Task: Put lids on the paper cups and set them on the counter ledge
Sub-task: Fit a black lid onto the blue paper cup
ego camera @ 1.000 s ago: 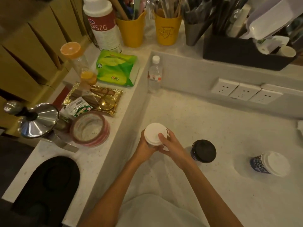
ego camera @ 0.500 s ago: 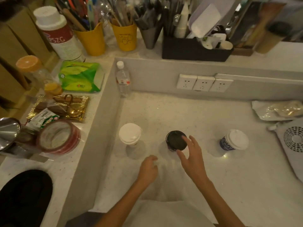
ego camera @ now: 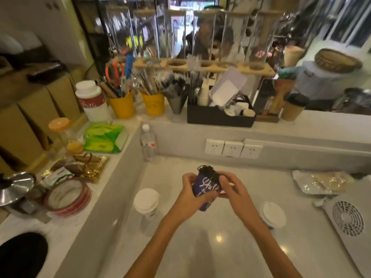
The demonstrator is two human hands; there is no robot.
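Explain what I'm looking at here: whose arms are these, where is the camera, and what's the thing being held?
No machine here: a person wears one wide-angle camera on the head, so you look down along their own arms. The left hand and the right hand together hold a dark blue paper cup with a black lid, lifted and tilted above the pale counter. Two cups with white lids stand on that counter, one to the left, one to the right. Behind runs a raised ledge crowded with yellow utensil pots and a black organiser box.
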